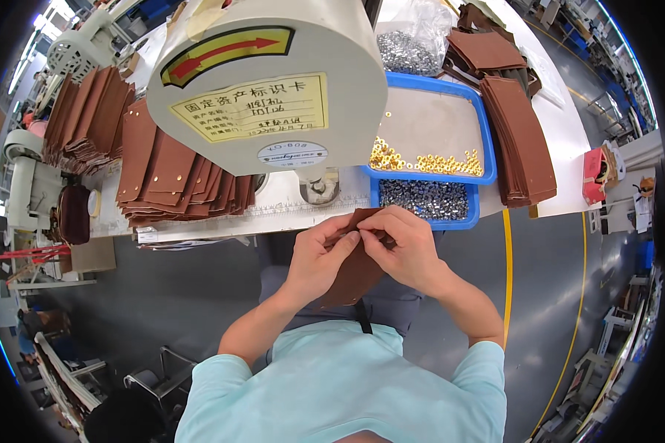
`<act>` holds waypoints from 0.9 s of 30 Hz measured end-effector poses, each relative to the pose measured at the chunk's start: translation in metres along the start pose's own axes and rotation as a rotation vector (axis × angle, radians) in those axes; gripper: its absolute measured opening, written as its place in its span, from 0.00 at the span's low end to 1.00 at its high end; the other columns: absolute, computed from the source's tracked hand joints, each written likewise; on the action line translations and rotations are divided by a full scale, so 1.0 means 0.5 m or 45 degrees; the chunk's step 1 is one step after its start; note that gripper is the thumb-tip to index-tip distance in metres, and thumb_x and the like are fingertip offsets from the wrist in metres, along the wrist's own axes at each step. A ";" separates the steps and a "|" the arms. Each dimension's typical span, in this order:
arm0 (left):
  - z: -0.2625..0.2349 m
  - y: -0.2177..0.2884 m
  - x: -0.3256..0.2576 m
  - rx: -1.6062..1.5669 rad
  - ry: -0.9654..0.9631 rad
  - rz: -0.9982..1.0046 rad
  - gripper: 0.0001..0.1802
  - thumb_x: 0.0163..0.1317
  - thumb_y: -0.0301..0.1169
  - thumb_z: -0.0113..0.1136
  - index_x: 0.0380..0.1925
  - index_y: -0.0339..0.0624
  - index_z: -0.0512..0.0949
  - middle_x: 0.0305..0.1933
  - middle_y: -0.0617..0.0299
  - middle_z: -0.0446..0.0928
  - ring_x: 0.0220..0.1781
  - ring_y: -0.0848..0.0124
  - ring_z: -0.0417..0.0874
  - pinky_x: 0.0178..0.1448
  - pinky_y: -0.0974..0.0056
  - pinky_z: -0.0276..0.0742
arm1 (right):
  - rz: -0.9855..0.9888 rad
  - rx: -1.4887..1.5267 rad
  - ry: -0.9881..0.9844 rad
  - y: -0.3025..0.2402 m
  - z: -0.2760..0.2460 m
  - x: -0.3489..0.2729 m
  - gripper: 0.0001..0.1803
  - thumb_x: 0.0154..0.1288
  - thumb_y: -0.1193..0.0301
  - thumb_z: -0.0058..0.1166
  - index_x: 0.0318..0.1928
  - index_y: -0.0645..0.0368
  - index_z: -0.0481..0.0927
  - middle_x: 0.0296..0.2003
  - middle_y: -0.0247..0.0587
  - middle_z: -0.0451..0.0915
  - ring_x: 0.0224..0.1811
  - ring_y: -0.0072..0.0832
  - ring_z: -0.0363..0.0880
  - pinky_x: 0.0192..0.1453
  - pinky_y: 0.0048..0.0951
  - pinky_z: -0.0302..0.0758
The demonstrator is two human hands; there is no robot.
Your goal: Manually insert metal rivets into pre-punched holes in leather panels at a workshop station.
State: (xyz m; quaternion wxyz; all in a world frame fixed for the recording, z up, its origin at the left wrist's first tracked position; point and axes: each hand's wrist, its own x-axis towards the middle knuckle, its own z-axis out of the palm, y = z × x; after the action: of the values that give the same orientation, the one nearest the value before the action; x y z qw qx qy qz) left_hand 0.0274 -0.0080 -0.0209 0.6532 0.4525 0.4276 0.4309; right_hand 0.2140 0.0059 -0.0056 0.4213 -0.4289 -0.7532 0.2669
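Both of my hands hold a brown leather piece (355,279) upright above my lap, just in front of the table edge. My left hand (316,258) is closed on its left side, the thumb pressed to its face near the top. The thumb and fingers of my right hand (405,247) pinch at its upper edge; whether a small part sits between them is too small to tell. Beyond my right hand, a blue bin of dark metal fasteners (428,201) stands against a larger blue tray (488,140) with gold ring-shaped fasteners along its near side.
A white machine head (273,111) overhangs the table. Brown leather pieces lie stacked at left (177,177), far left (89,122) and right (517,140). A clear bag of silver fasteners (410,48) lies behind the tray. A red box (592,176) is at the right table edge.
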 end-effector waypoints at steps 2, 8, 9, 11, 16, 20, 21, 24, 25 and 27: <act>-0.001 0.001 -0.001 -0.006 -0.018 -0.044 0.17 0.74 0.24 0.60 0.61 0.30 0.78 0.53 0.58 0.85 0.53 0.76 0.84 0.59 0.69 0.80 | 0.016 -0.033 0.010 0.001 0.002 -0.007 0.07 0.61 0.80 0.67 0.40 0.63 0.85 0.34 0.41 0.83 0.32 0.32 0.85 0.34 0.28 0.83; -0.007 0.003 -0.009 0.077 0.004 -0.077 0.16 0.72 0.23 0.63 0.57 0.30 0.81 0.52 0.58 0.86 0.53 0.76 0.85 0.59 0.69 0.81 | -0.117 -0.143 0.255 0.005 0.022 -0.018 0.10 0.55 0.77 0.71 0.39 0.58 0.86 0.38 0.40 0.83 0.34 0.36 0.85 0.37 0.33 0.82; -0.009 0.007 -0.010 0.156 -0.011 -0.076 0.16 0.71 0.23 0.64 0.57 0.29 0.81 0.50 0.58 0.86 0.51 0.76 0.85 0.58 0.69 0.82 | -0.112 -0.148 0.262 -0.003 0.020 -0.019 0.10 0.55 0.77 0.71 0.39 0.58 0.86 0.38 0.40 0.83 0.34 0.36 0.85 0.37 0.33 0.82; -0.018 0.006 -0.011 0.236 -0.028 -0.077 0.16 0.70 0.23 0.65 0.56 0.29 0.82 0.49 0.58 0.87 0.50 0.76 0.85 0.57 0.68 0.82 | 0.040 -0.170 0.284 -0.025 0.012 -0.021 0.11 0.56 0.78 0.71 0.40 0.59 0.86 0.41 0.42 0.83 0.34 0.35 0.85 0.36 0.31 0.83; -0.029 0.013 -0.007 0.085 -0.104 -0.171 0.16 0.69 0.27 0.68 0.53 0.30 0.82 0.44 0.57 0.89 0.43 0.77 0.86 0.49 0.69 0.84 | 0.284 -0.225 0.119 0.043 -0.077 -0.023 0.09 0.64 0.78 0.66 0.45 0.61 0.87 0.42 0.45 0.85 0.35 0.37 0.86 0.36 0.33 0.82; -0.023 0.020 0.002 -0.050 -0.105 -0.262 0.16 0.68 0.27 0.69 0.52 0.31 0.81 0.43 0.56 0.88 0.43 0.77 0.86 0.48 0.69 0.84 | 0.339 -0.625 -0.063 0.108 -0.097 -0.031 0.10 0.64 0.76 0.65 0.45 0.61 0.87 0.39 0.48 0.84 0.39 0.48 0.85 0.42 0.43 0.82; -0.021 0.022 0.004 -0.091 -0.104 -0.275 0.17 0.68 0.27 0.69 0.53 0.30 0.80 0.42 0.56 0.88 0.42 0.77 0.86 0.48 0.70 0.83 | 0.336 -0.624 -0.066 0.119 -0.092 -0.030 0.10 0.64 0.76 0.65 0.45 0.61 0.87 0.39 0.48 0.84 0.39 0.48 0.85 0.42 0.43 0.82; -0.008 0.023 0.003 -0.180 -0.074 -0.256 0.16 0.68 0.27 0.70 0.52 0.31 0.80 0.43 0.57 0.88 0.43 0.77 0.86 0.48 0.70 0.83 | 0.360 -0.666 -0.145 0.144 -0.078 -0.025 0.09 0.64 0.74 0.64 0.44 0.61 0.87 0.36 0.47 0.83 0.39 0.50 0.84 0.45 0.47 0.81; -0.005 0.023 0.002 -0.228 -0.049 -0.226 0.15 0.68 0.27 0.70 0.51 0.31 0.81 0.44 0.57 0.88 0.43 0.77 0.86 0.48 0.71 0.83 | 0.332 -0.681 -0.145 0.151 -0.077 -0.025 0.08 0.64 0.73 0.64 0.43 0.61 0.86 0.36 0.47 0.82 0.39 0.50 0.84 0.44 0.47 0.81; -0.017 0.014 -0.006 -0.086 -0.084 -0.185 0.14 0.67 0.27 0.71 0.49 0.32 0.83 0.45 0.59 0.88 0.43 0.77 0.86 0.47 0.71 0.83 | 0.304 -0.691 -0.145 0.155 -0.074 -0.023 0.07 0.64 0.73 0.64 0.42 0.61 0.86 0.35 0.47 0.82 0.38 0.49 0.84 0.44 0.47 0.81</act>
State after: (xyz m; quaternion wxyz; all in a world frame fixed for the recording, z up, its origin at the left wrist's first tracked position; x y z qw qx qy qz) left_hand 0.0174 -0.0076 -0.0156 0.7114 0.4119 0.4229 0.3812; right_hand 0.2819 0.0355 -0.0509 0.2141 -0.5958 -0.7636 0.1271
